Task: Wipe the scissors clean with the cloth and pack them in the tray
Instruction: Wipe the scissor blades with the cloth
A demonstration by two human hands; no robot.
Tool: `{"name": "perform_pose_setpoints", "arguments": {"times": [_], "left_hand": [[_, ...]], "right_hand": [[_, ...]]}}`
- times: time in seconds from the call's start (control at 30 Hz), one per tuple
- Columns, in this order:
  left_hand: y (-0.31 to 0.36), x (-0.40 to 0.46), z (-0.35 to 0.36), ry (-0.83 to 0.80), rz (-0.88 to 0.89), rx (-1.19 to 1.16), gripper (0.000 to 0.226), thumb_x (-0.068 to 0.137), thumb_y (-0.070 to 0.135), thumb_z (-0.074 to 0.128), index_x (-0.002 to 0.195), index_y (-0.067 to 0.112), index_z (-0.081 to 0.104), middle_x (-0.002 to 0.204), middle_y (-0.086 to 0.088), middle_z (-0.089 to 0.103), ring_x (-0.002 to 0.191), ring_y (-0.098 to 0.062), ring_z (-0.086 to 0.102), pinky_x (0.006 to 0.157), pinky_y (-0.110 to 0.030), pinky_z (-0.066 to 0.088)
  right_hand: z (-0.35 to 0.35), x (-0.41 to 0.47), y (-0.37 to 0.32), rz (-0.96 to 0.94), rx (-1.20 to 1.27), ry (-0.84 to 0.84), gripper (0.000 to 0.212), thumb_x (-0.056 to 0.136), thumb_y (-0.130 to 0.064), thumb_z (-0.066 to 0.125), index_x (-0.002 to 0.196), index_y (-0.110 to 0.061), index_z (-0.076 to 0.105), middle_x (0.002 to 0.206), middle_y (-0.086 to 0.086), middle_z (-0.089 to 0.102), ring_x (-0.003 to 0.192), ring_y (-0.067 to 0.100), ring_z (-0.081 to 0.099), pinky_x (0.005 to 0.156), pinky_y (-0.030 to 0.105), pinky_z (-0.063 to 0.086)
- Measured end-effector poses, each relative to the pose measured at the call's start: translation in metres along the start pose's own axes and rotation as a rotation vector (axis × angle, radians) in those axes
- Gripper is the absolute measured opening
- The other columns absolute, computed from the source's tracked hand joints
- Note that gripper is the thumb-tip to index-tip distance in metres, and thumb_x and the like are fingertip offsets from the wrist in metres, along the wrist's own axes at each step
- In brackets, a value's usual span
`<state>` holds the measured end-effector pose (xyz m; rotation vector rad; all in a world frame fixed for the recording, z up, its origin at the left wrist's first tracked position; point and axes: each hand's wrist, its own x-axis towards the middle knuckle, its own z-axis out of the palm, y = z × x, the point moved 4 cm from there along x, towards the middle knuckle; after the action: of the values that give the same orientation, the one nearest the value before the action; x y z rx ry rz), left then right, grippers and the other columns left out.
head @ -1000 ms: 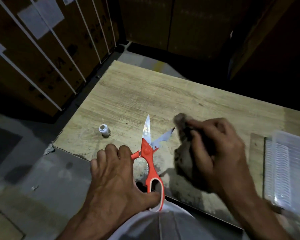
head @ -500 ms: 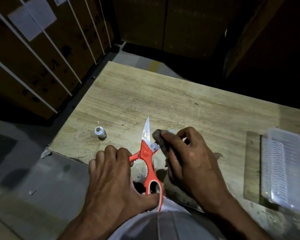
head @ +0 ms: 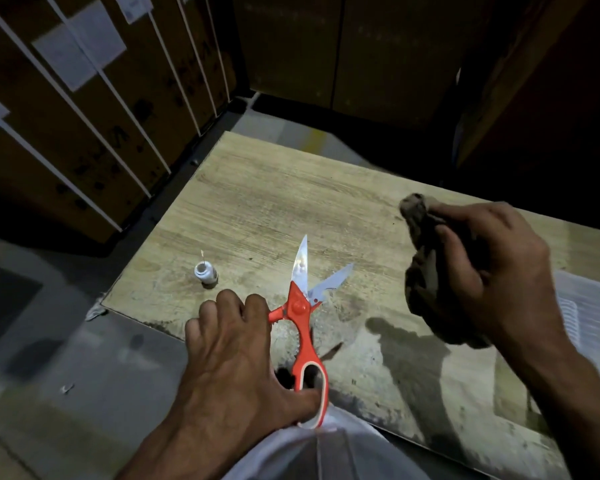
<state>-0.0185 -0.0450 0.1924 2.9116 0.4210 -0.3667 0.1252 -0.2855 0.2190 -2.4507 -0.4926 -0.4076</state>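
The orange-handled scissors stand splayed wide over the near edge of the wooden table, blades pointing away from me. My left hand grips both handles, thumb through the lower loop. My right hand is raised to the right of the blades, clear of them, and is closed around a crumpled dark cloth. The clear plastic tray lies at the table's right edge, mostly hidden behind my right hand and wrist.
A small white bottle with a thin applicator stands on the table left of the scissors. Stacked cardboard boxes bound with white straps rise on the left. Dark boxes stand behind the table. Grey floor lies to the left.
My right hand has lifted the cloth off the right blade and swung it up and to the right. The left hand still holds the spread scissors in the same spot.
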Motion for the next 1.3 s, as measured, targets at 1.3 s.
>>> {"name": "perform_pose_setpoints", "arguments": {"times": [1.3], "left_hand": [[0.0,0.002,-0.005,0.015,-0.017,-0.027,0.077,0.048,0.085,0.05,0.1,0.031,0.035,0.102,0.004,0.03,0.098,-0.02,0.031,0.093,-0.038,0.034]], "right_hand": [[-0.008,0.025,-0.071,-0.056,0.035,-0.036,0.023,0.097,-0.02,0.063,0.116,-0.021,0.076,0.102,0.001,0.068,0.092,0.015,0.061,0.082,0.032,0.049]]}}
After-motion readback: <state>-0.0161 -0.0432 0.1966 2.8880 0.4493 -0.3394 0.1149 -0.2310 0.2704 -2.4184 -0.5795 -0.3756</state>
